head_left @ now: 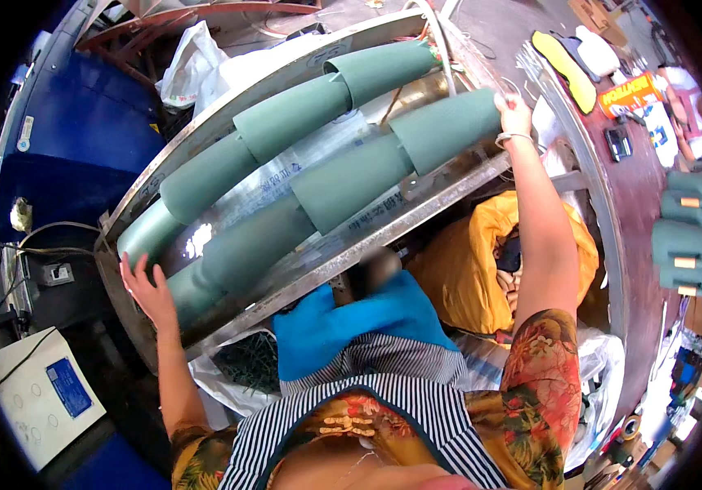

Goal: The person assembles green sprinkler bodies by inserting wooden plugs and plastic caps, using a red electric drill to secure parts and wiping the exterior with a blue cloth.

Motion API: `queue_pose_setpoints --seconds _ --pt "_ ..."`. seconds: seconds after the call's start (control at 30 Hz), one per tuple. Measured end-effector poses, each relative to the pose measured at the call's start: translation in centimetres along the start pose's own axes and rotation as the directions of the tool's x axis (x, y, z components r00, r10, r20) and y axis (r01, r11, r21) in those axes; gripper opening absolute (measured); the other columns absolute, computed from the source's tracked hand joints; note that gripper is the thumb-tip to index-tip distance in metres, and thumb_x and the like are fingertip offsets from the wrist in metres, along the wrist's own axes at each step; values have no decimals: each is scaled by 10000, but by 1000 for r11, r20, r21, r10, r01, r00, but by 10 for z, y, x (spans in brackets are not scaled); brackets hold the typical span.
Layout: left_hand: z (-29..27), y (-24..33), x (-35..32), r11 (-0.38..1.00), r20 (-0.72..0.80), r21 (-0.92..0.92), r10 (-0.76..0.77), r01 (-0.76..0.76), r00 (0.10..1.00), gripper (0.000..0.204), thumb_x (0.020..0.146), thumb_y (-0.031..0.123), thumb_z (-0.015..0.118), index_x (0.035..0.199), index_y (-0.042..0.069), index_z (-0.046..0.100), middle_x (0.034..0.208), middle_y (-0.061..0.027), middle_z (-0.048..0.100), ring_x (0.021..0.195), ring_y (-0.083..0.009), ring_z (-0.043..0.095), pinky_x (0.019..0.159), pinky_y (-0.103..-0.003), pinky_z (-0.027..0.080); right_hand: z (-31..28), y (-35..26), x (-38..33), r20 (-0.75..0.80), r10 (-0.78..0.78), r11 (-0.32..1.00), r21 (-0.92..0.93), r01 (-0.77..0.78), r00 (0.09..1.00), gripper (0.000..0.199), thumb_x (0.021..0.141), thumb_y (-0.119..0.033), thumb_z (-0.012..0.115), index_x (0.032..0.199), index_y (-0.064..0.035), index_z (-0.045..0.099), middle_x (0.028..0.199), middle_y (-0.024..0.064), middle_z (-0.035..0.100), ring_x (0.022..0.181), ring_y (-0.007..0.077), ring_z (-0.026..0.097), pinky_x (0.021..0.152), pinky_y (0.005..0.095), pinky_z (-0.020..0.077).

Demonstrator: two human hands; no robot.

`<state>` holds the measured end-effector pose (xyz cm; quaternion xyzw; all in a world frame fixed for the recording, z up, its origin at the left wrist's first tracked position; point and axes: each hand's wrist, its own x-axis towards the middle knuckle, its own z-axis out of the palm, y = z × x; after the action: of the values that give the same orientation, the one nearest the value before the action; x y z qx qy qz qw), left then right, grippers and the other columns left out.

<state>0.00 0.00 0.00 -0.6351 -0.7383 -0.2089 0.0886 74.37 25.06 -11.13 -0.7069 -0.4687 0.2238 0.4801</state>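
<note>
Closest to us, our blue trousers (404,310) stand just below the metal tray's near edge (318,273), leaving little room between lap and frame. Under that edge, a yellow bag (465,261) crowds the right side, and a white plastic bag (212,376) takes up the left.

Just inside the near edge we have the near row of green sleeves (351,175), nested end to end and lying slantwise along the tray. Our left hand (148,290) is spread, its fingers apart, at the left ends of both rows; we cannot tell how firmly it touches them. Our right hand (514,113) is curled closed on the rim at the near row's right end.

Beyond, a narrow gap shows printed plastic sheeting (281,175) between the rows. The far row of green sleeves (294,114) lies close along the tray's curved far edge (286,72), with little space to shift outward. Past that edge sit a crumpled translucent bag (192,69) and a rust-red frame (134,37). To the right, a brown table (637,212) runs well apart from the sleeves.
</note>
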Motion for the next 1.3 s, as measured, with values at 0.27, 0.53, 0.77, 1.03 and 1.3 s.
queue_pose_setpoints --seconds 0.27,0.53,0.77,1.03,1.3 --pt "-45 124 -29 946 -57 -155 278 -283 959 237 844 40 600 1078 53 638 1413 -135 466 1355 -359 374 1110 -465 294 -89 -248 -85 111 -860 413 -421 807 498 221 810 -218 690 830 -47 550 781 99 578 774 335 549 732 422 428" --pt "-87 276 10 694 -143 -209 676 -689 723 262 775 107 706 1034 105 664 1352 -71 527 1336 -324 409 1084 -475 331 -112 -193 -153 91 -817 468 -471 748 569 147 805 -172 657 899 -77 594 939 87 619 956 303 562 858 414 441" --pt "-61 400 52 561 13 -708 618 -429 786 348 943 269 601 1201 36 602 1229 -141 618 1187 -312 551 1006 -365 420 -89 -193 -248 137 -865 336 -555 761 482 96 792 -152 595 880 -190 598 889 -5 603 975 203 577 975 587 373" --pt "11 406 17 416 651 -726 159 548 742 266 885 268 696 967 15 692 930 -54 676 804 -148 600 732 -302 471 -52 -197 -340 130 -988 67 -116 991 82 105 779 -227 596 880 -201 603 976 -16 599 1025 193 567 1021 534 418" --pt "-57 341 -22 544 148 -836 92 75 985 213 949 118 584 1132 11 608 1096 -62 678 1011 -141 604 924 -278 445 -103 30 -251 -478 264 700 -502 -508 837 531 785 -464 713 1034 -13 580 1067 188 608 1034 363 578 862 429 484"
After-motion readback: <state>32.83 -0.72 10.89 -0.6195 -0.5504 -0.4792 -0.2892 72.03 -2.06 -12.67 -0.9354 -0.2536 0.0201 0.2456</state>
